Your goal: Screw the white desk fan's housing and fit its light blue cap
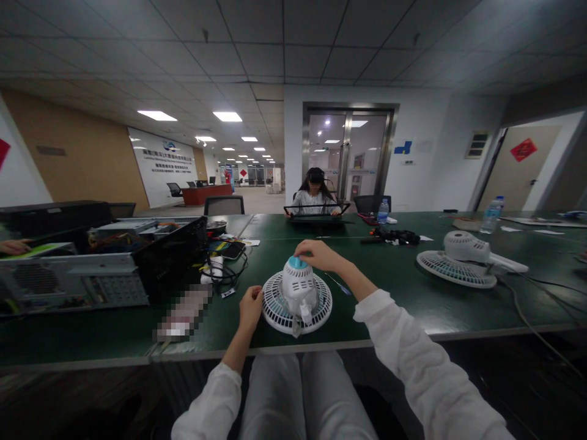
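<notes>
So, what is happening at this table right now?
A seated person works on a small white plastic fan lying grille-down on the green table. The left hand holds the grille's rim; the right hand grips the blue cap atop the motor housing. A second white fan lies to the right, untouched.
</notes>
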Available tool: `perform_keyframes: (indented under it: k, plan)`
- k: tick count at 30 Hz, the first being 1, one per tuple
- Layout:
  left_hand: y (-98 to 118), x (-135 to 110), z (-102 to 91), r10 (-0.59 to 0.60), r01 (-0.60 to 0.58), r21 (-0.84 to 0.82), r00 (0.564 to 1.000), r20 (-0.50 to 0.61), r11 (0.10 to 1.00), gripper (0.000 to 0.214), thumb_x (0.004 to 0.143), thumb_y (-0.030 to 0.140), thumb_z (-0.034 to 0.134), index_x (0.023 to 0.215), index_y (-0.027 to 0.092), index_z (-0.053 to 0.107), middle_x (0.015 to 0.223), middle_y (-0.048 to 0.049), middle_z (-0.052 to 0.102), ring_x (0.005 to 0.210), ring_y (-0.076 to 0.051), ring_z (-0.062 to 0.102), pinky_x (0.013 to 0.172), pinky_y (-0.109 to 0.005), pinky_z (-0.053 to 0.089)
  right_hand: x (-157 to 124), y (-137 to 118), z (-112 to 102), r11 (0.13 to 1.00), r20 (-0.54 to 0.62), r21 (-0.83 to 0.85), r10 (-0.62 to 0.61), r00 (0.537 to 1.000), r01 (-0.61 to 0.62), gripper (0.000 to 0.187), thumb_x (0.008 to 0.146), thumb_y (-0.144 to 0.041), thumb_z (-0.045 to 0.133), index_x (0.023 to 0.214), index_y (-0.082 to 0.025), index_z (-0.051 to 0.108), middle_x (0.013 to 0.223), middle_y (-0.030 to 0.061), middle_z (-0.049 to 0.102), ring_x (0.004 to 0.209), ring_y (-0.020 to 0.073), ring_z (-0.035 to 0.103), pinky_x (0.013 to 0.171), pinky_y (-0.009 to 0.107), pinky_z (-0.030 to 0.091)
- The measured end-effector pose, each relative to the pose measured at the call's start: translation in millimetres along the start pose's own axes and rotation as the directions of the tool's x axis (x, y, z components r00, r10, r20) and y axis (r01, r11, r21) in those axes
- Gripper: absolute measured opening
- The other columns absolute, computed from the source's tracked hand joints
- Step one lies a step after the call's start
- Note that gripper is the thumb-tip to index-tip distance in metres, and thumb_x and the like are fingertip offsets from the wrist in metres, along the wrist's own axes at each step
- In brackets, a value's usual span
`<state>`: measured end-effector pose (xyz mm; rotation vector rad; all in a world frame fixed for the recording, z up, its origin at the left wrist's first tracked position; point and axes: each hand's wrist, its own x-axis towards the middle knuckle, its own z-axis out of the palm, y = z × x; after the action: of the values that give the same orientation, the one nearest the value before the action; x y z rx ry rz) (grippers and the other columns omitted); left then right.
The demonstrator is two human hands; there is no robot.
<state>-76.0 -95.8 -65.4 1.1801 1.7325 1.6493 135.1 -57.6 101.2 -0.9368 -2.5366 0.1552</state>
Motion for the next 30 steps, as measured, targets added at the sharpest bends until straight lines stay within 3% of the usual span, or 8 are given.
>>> perform_keyframes:
  k: [2, 11, 17, 22, 30]
  plan:
    - [2, -1, 0.0, 0.001, -0.001, 0.0, 1.0, 0.005, 1.0, 0.016, 0.069, 0.021, 0.054, 0.082, 0.015, 0.063, 0.084, -0.0081, 0.07, 0.082, -0.021, 0.066, 0.079, -0.032, 0.049, -1, 5, -3, 0.995, 0.05, 0.07, -0.076, 0.996, 0.072, 0.023, 0.077, -0.009, 0.059, 0.097, -0.014, 0.068, 0.103, 0.0064, 0.066, 0.095, 0.0155, 0.06, 0.083, 0.025, 0.044]
    - [2, -1, -1.1, 0.028, -0.028, 0.005, 1.0, 0.014, 1.0, 0.016, 0.07, 0.022, 0.054, 0.081, 0.016, 0.063, 0.085, -0.0083, 0.07, 0.083, -0.021, 0.065, 0.08, -0.033, 0.049, 0, 12, -5, 0.992, 0.1, 0.088, -0.097, 0.99, 0.089, 0.024, 0.075, -0.016, 0.065, 0.099, -0.012, 0.068, 0.1, 0.0077, 0.067, 0.09, 0.0165, 0.061, 0.081, 0.026, 0.045]
    - [-5, 3, 0.8, 0.035, -0.035, 0.008, 0.999, 0.013, 0.999, 0.017, 0.069, 0.024, 0.055, 0.082, 0.015, 0.063, 0.086, -0.0092, 0.07, 0.083, -0.022, 0.065, 0.08, -0.034, 0.049, 3, 9, -3, 0.995, 0.077, -0.017, -0.098, 0.992, 0.1, 0.018, 0.076, -0.019, 0.067, 0.092, -0.013, 0.068, 0.092, 0.0063, 0.064, 0.082, 0.0145, 0.058, 0.074, 0.024, 0.043]
    - [-6, 3, 0.9, 0.036, -0.036, 0.016, 0.999, 0.005, 0.999, 0.017, 0.069, 0.023, 0.055, 0.081, 0.015, 0.063, 0.085, -0.0095, 0.07, 0.082, -0.021, 0.065, 0.08, -0.033, 0.049, 2, -7, 0, 0.971, 0.069, -0.238, 0.004, 0.998, 0.012, 0.018, 0.079, -0.028, 0.065, 0.093, -0.016, 0.065, 0.097, 0.0052, 0.061, 0.084, 0.0145, 0.057, 0.069, 0.022, 0.039]
    - [-4, 1, -0.2, 0.039, -0.039, 0.03, 0.999, 0.003, 0.999, 0.017, 0.069, 0.024, 0.055, 0.081, 0.016, 0.064, 0.085, -0.0084, 0.07, 0.081, -0.02, 0.065, 0.078, -0.032, 0.049, 2, -26, 8, 0.924, 0.012, -0.354, 0.161, 0.987, -0.146, 0.021, 0.086, -0.035, 0.052, 0.091, -0.018, 0.063, 0.102, 0.0085, 0.062, 0.09, 0.0217, 0.06, 0.065, 0.027, 0.042]
